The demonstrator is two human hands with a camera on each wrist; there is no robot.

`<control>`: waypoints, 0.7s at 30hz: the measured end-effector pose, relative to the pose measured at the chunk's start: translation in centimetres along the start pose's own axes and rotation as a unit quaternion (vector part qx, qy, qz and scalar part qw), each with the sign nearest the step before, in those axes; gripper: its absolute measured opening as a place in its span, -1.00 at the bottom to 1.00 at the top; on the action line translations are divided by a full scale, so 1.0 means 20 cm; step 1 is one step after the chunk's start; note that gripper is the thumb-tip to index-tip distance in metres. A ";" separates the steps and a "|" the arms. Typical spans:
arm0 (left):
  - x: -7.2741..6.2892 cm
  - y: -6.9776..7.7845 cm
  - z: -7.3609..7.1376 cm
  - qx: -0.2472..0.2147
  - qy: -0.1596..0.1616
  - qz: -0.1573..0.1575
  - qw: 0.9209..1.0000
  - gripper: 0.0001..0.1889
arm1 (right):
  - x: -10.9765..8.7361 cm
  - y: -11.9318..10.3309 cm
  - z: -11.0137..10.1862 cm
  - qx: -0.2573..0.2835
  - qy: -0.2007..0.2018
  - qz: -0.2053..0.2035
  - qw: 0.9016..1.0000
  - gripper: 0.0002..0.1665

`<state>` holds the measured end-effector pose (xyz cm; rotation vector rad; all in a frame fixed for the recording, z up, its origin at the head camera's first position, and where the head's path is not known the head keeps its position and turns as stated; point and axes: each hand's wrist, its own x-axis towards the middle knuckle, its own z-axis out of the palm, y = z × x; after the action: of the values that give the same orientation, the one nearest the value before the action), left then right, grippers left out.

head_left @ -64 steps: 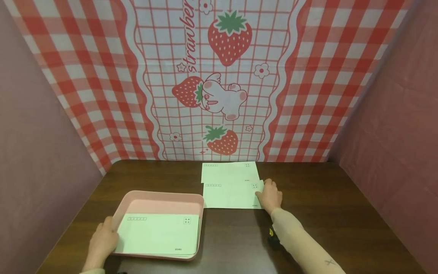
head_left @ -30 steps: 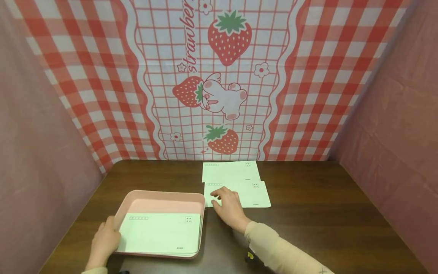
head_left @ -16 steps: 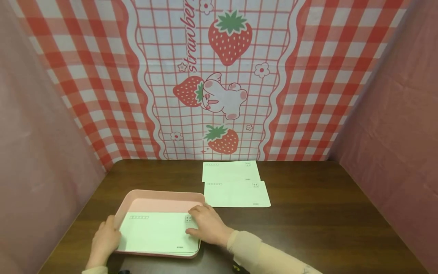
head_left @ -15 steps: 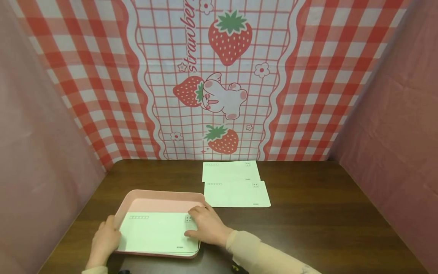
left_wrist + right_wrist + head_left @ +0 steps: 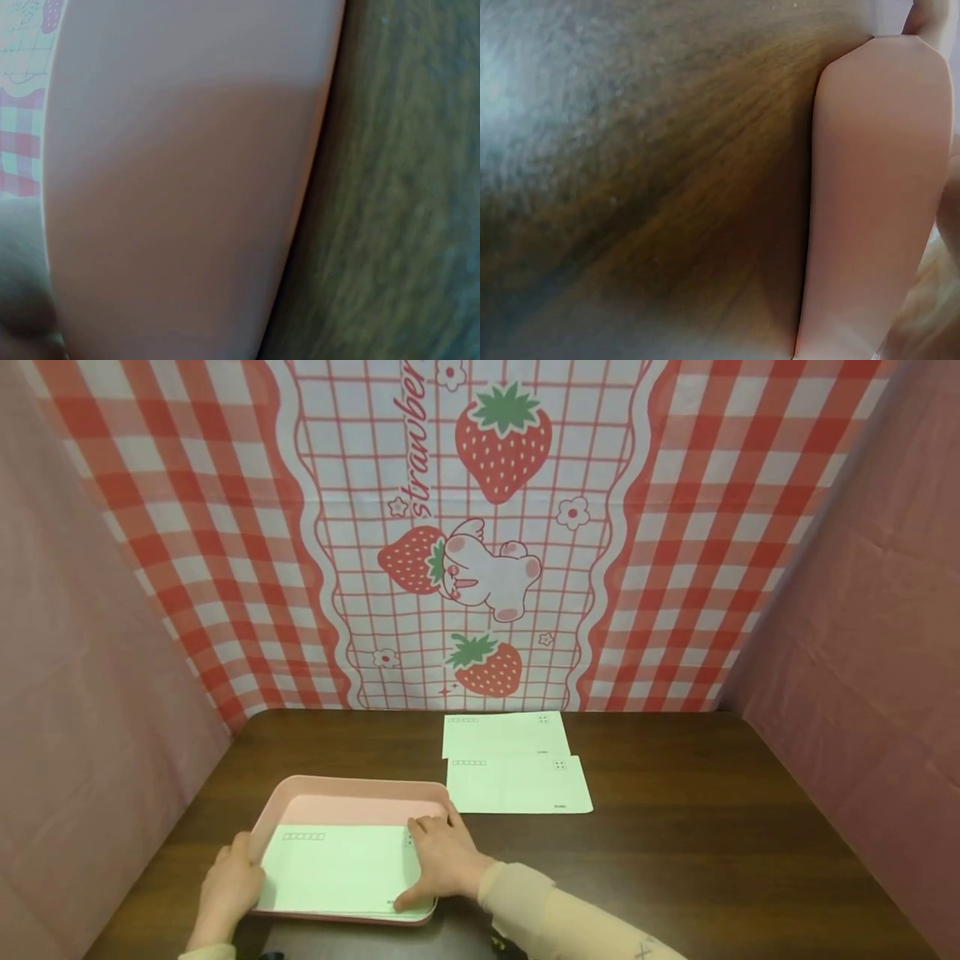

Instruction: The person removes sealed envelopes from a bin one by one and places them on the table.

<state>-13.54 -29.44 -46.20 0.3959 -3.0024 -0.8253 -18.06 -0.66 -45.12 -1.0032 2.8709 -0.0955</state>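
A pink tray [image 5: 352,787] stands on the table's left side, holding a small stack of white envelopes [image 5: 337,872] with printed boxes and a stamp square. My left hand [image 5: 231,885] grips the tray's left rim, fingers over the edge. Across the stack's right end lies my right hand [image 5: 446,860], thumb and fingers spread apart on the top envelope; the fingers' undersides are hidden. In the left wrist view the tray's outer wall [image 5: 195,187] fills the middle. The right wrist view shows the tray's side wall [image 5: 877,195], with part of a hand beyond it.
Two more white envelopes lie flat behind and right of the tray, the nearer one [image 5: 517,787] meeting the farther one [image 5: 502,735] at its edge. The dark wooden table [image 5: 690,843] ends at a strawberry-print cloth [image 5: 487,610]. Pink cloth [image 5: 862,635] hangs at both sides.
My right hand has left the loose envelopes and moved left and nearer onto the tray's stack. Its thumb has slid towards the near edge. The left hand stays on the tray.
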 end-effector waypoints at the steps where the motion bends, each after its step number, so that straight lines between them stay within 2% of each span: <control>1: 0.00 0.00 0.00 0.000 0.000 0.000 1.000 -0.49 | 0.00 0.00 0.00 -0.006 0.002 -0.001 1.000 0.27; 9: -0.01 0.01 -0.01 -0.001 0.002 0.002 1.000 -0.49 | 0.00 0.00 0.02 -0.022 0.030 -0.003 0.999 0.23; 21: 0.00 0.01 -0.01 -0.001 -0.002 0.002 1.000 -0.48 | 0.01 0.01 0.01 0.027 0.070 -0.001 0.997 0.09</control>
<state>-13.49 -29.37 -46.00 0.3878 -3.0040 -0.8307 -18.38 -0.62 -45.35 -1.0291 2.9733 -0.2518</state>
